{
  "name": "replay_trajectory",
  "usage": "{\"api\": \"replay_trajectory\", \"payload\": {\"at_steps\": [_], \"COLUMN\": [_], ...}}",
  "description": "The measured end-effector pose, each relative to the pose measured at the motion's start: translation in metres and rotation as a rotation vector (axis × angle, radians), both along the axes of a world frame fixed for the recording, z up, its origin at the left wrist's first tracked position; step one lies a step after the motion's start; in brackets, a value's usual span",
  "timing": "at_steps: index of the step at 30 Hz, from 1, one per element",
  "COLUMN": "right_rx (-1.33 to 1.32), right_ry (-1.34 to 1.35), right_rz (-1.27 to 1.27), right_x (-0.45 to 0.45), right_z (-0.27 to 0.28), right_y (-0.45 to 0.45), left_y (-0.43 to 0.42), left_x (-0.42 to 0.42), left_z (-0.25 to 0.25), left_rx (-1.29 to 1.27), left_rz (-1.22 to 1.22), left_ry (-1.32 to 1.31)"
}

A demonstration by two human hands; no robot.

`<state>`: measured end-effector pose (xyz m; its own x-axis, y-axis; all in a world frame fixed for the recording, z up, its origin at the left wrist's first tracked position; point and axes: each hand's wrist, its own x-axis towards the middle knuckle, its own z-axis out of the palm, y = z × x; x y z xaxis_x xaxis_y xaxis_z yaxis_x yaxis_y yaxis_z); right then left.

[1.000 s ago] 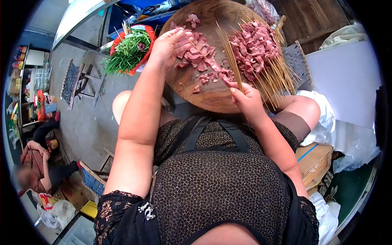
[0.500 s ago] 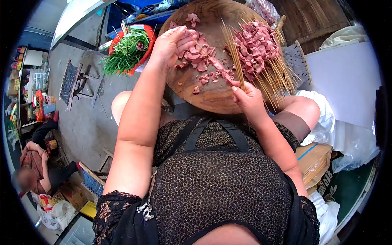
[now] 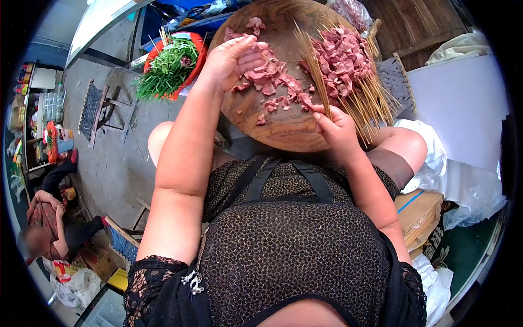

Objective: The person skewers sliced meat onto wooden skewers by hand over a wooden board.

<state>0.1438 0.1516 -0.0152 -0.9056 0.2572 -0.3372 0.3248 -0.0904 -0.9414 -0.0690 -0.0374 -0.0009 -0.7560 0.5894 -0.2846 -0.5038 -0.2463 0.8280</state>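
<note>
Pink meat slices on wooden board, left hand pinching thin skewer, right hand grasping bundled skewers

The round wooden counter had a brown, visibly grained top. Thin slices of pinkish meat lay loose across its left and middle, with small meat scraps nearer the front edge and one crumpled piece near the far side. On the right, loaded skewers lay heaped together, their bare sticks reaching past the near right rim.
</note>
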Motion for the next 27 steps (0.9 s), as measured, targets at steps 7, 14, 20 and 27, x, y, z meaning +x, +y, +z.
{"api": "replay_trajectory", "payload": {"at_steps": [7,14,20,27], "right_rx": [-0.097,-0.098,-0.161,-0.189], "right_ry": [-0.007,0.048,0.076,0.077], "right_rz": [0.014,0.023,-0.032,-0.121], "right_x": [-0.003,-0.01,-0.025,-0.015], "right_z": [0.003,-0.002,-0.001,0.003], "right_y": [-0.005,-0.01,-0.009,0.004], "left_y": [0.0,0.0,0.01,-0.002], "left_x": [0.001,-0.003,0.014,0.01], "left_z": [0.003,0.0,0.01,-0.013], "left_rx": [0.048,0.134,0.071,-1.019], "left_rz": [-0.015,-0.086,-0.199,-0.277], "left_ry": [-0.054,-0.177,-0.021,1.152]}}
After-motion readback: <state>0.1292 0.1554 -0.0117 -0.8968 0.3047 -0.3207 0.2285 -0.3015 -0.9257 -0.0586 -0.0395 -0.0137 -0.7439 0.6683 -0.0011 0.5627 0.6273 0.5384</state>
